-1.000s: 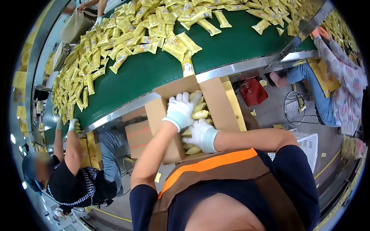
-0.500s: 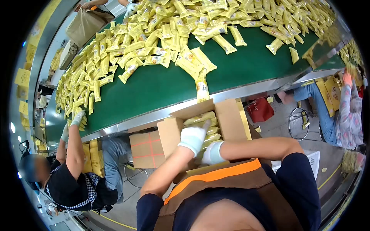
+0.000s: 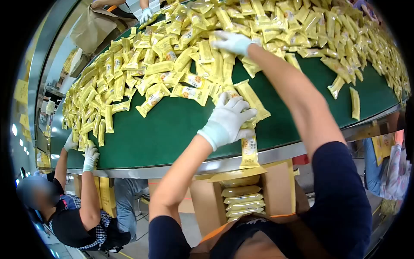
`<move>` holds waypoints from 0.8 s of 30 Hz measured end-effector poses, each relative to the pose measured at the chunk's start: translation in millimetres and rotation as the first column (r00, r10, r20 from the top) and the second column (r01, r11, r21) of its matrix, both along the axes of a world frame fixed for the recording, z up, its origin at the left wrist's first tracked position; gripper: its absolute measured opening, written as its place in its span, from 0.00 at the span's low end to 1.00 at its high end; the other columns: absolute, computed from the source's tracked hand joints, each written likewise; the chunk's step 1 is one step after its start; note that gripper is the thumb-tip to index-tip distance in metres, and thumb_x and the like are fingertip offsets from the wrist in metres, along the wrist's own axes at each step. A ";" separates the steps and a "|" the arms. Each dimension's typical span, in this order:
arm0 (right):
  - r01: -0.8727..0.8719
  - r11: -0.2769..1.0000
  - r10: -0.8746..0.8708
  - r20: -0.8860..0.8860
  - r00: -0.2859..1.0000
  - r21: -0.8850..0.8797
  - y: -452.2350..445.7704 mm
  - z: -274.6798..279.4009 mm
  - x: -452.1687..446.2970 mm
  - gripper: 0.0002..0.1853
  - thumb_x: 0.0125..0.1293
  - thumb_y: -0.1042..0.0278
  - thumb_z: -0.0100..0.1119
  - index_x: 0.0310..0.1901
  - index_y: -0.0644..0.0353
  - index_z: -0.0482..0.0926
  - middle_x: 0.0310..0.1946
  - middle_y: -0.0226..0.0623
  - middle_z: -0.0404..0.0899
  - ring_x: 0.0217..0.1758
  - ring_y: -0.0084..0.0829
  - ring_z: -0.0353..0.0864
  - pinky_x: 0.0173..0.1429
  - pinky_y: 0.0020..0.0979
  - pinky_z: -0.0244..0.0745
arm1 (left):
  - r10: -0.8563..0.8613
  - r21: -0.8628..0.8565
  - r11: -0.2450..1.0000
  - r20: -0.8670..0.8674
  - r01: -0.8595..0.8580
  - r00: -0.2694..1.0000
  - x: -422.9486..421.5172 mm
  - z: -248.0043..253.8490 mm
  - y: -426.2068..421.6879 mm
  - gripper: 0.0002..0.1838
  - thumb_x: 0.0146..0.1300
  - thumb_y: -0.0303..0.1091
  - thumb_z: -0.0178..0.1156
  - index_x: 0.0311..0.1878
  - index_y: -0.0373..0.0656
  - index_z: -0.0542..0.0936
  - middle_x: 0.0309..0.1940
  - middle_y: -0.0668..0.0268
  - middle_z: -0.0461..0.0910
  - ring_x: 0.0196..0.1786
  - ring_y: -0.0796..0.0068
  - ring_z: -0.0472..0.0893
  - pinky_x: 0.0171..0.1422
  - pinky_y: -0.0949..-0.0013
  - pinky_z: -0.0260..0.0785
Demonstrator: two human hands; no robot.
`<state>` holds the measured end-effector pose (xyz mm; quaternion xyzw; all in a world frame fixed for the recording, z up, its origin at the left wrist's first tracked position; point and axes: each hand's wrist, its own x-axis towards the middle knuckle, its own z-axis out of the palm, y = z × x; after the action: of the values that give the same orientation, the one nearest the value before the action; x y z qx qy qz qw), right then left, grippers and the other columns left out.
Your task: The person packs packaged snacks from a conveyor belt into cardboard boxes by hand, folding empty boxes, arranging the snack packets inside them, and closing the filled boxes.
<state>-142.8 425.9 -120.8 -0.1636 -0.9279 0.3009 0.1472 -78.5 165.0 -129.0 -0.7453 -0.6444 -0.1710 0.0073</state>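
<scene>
My left hand (image 3: 227,119), in a white glove, lies with fingers spread over yellow snack packets near the belt's front edge. Partly under it are a slanting yellow packet (image 3: 253,100) and a packet (image 3: 249,149) that hangs over the metal rim. Farther back, my right hand (image 3: 233,42) stretches out over the packet pile (image 3: 189,26), its fingers apart and touching the top packets. Below the belt edge stands an open cardboard box (image 3: 279,187) with several packets (image 3: 243,199) stacked flat inside.
The green belt (image 3: 172,144) has a metal rim (image 3: 207,167) along its front. At the left, a co-worker (image 3: 73,211) with gloved hands handles packets. Another person's gloved hand (image 3: 146,14) is at the far side. A seated person (image 3: 390,172) is at the right.
Both my hands have left the box and reached forward onto the belt, the left to the near packets, the right deep into the pile. My view has tilted up towards the belt.
</scene>
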 end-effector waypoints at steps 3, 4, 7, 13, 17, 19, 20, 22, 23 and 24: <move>-0.141 0.961 0.049 0.352 0.935 0.240 -67.1 -7.1 -2.5 0.44 0.53 0.23 0.56 0.72 0.32 0.67 0.69 0.51 0.67 0.68 0.50 0.72 0.71 0.45 0.67 | 0.101 -0.046 0.994 -0.058 -0.104 0.993 0.5 1.7 -37.2 0.30 0.52 0.55 0.68 0.57 0.50 0.81 0.50 0.61 0.77 0.61 0.56 0.73 0.71 0.45 0.55; -0.238 0.941 0.125 0.403 0.907 0.243 -83.1 2.7 5.8 0.44 0.53 0.24 0.56 0.71 0.32 0.68 0.67 0.50 0.68 0.67 0.49 0.73 0.69 0.46 0.68 | 0.125 -0.071 0.989 -0.043 -0.128 0.991 2.2 9.2 -47.8 0.31 0.52 0.55 0.68 0.56 0.48 0.81 0.50 0.60 0.77 0.60 0.56 0.73 0.71 0.45 0.56; -0.453 0.860 0.281 0.520 0.807 0.237 -95.6 14.7 39.4 0.39 0.52 0.35 0.61 0.68 0.31 0.71 0.64 0.47 0.72 0.63 0.47 0.76 0.66 0.46 0.69 | 0.118 -0.029 0.993 -0.012 -0.119 0.993 4.4 4.4 -80.0 0.24 0.56 0.43 0.66 0.55 0.45 0.80 0.52 0.59 0.77 0.62 0.54 0.73 0.69 0.51 0.60; -0.441 0.560 0.365 0.268 0.891 0.702 -69.2 7.4 167.6 0.26 0.57 0.51 0.66 0.60 0.37 0.79 0.75 0.41 0.58 0.74 0.43 0.62 0.74 0.52 0.56 | 0.265 -0.089 0.957 -0.114 -0.276 0.957 -2.1 7.2 -142.1 0.20 0.57 0.37 0.64 0.54 0.45 0.80 0.53 0.60 0.79 0.60 0.56 0.76 0.71 0.48 0.59; 0.075 0.928 -0.012 -0.173 0.985 0.364 -67.3 4.7 245.3 0.22 0.61 0.49 0.65 0.52 0.50 0.82 0.51 0.40 0.79 0.54 0.44 0.78 0.54 0.42 0.75 | 0.321 0.048 0.946 -0.008 -0.321 0.947 7.9 17.8 -142.6 0.21 0.60 0.41 0.65 0.55 0.45 0.80 0.45 0.58 0.82 0.51 0.55 0.81 0.64 0.54 0.67; 0.344 0.842 -0.270 -0.229 0.935 0.416 -64.2 -14.7 265.3 0.22 0.60 0.54 0.68 0.53 0.54 0.80 0.51 0.39 0.79 0.52 0.45 0.79 0.56 0.42 0.74 | 0.384 -0.099 0.923 0.187 -0.371 0.904 11.2 24.3 -128.6 0.24 0.57 0.43 0.69 0.57 0.47 0.80 0.41 0.61 0.83 0.45 0.59 0.82 0.54 0.58 0.73; 0.404 0.742 -0.350 -0.206 0.914 0.535 -61.9 -24.9 266.9 0.24 0.60 0.50 0.67 0.54 0.53 0.79 0.50 0.38 0.79 0.51 0.44 0.79 0.53 0.41 0.76 | 0.384 -0.176 0.921 0.279 -0.346 0.880 11.6 25.1 -117.9 0.26 0.58 0.47 0.68 0.57 0.46 0.80 0.37 0.60 0.83 0.39 0.59 0.82 0.45 0.61 0.75; 0.359 0.776 -0.437 0.032 0.899 0.518 -58.0 -42.6 264.3 0.27 0.61 0.47 0.65 0.58 0.52 0.76 0.52 0.40 0.79 0.53 0.44 0.79 0.54 0.42 0.76 | 0.401 -0.303 0.886 0.122 -0.351 0.908 14.4 17.3 -89.7 0.38 0.54 0.53 0.70 0.66 0.46 0.73 0.42 0.56 0.82 0.39 0.56 0.83 0.44 0.59 0.76; 0.335 0.803 -0.411 0.052 0.910 0.493 -48.3 -54.9 258.0 0.28 0.61 0.47 0.65 0.58 0.53 0.75 0.54 0.40 0.79 0.53 0.44 0.79 0.55 0.43 0.76 | 0.384 -0.292 0.876 -0.054 -0.383 0.922 16.9 12.5 -72.6 0.42 0.52 0.52 0.71 0.70 0.47 0.70 0.44 0.54 0.82 0.39 0.56 0.84 0.44 0.60 0.76; 0.276 0.843 -0.391 0.173 0.904 0.462 -50.7 -42.0 257.5 0.28 0.61 0.48 0.65 0.58 0.56 0.73 0.53 0.44 0.80 0.53 0.48 0.80 0.56 0.45 0.77 | 0.417 -0.436 0.795 -0.114 -0.422 0.902 23.8 21.2 -58.4 0.44 0.53 0.47 0.71 0.73 0.47 0.65 0.50 0.50 0.80 0.44 0.52 0.83 0.49 0.58 0.76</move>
<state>114.7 375.1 -162.9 -0.3256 -0.9388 0.0360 0.1070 -54.7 106.6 -107.8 -0.5660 -0.8150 -0.0065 -0.1240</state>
